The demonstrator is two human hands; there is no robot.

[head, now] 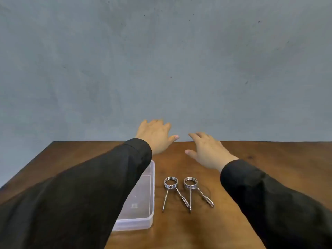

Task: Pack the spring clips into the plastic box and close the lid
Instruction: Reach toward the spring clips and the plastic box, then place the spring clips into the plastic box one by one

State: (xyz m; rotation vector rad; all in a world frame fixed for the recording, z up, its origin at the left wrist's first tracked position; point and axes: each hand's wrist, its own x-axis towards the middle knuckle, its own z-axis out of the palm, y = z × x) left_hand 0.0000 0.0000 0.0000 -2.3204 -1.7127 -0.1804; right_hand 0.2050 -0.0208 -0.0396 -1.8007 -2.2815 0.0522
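Note:
Two metal spring clips lie side by side on the wooden table (269, 159), the left clip (171, 190) and the right clip (195, 190), each a coiled ring with two long handles pointing toward me. A clear plastic box (143, 194) sits just left of them, partly hidden under my left sleeve; I cannot tell where its lid is. My left hand (156, 135) is stretched out near the table's far edge, fingers spread, holding nothing. My right hand (206, 150) hovers beside it, also spread and empty, well beyond the clips.
A plain grey wall stands behind the table. The table's far edge runs just past my hands and its left edge slants toward me. Both black sleeves cover much of the near tabletop.

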